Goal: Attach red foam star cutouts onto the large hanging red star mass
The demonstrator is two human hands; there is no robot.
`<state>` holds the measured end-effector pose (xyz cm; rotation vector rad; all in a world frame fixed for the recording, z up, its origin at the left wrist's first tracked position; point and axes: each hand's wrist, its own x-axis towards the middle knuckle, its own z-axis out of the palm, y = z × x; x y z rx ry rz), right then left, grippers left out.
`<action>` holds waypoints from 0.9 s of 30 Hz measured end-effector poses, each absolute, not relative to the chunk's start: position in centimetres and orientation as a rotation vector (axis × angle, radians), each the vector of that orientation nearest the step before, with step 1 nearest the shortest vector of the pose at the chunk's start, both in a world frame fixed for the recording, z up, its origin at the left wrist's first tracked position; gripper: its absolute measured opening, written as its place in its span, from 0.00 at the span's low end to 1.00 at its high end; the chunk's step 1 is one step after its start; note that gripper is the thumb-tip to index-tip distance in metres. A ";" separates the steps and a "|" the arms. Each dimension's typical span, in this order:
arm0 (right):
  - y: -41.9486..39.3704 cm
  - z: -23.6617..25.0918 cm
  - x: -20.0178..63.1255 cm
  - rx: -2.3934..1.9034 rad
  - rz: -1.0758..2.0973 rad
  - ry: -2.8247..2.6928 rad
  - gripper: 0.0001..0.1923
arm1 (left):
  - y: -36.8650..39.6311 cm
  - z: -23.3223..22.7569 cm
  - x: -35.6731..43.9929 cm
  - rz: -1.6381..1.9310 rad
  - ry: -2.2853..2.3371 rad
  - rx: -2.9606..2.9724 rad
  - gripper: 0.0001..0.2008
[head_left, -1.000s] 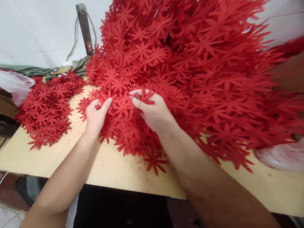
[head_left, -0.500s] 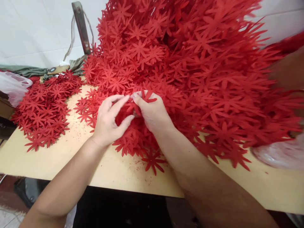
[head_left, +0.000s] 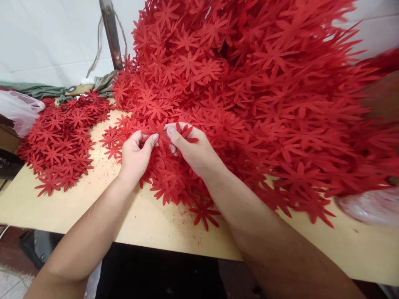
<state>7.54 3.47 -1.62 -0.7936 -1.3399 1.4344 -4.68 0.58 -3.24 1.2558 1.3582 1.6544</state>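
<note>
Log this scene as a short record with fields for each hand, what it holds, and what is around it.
left hand: pinching a red flower cutout between thumb and fingers
right hand: grip closed on the same cutout's other side, a second red cutout lying over its fingers
big heap: red flower cutouts piled high, spilling down to both hands
small pile: flat spread of cutouts at the left
surface: tan board dusted with red crumbs
behind: metal post, white wall
edges: clear plastic bags
</note>
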 end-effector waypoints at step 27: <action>6.1 -3.4 9.1 -0.855 0.852 -1.307 0.13 | 0.4 -3.2 -4.7 1.495 1.334 1.260 0.14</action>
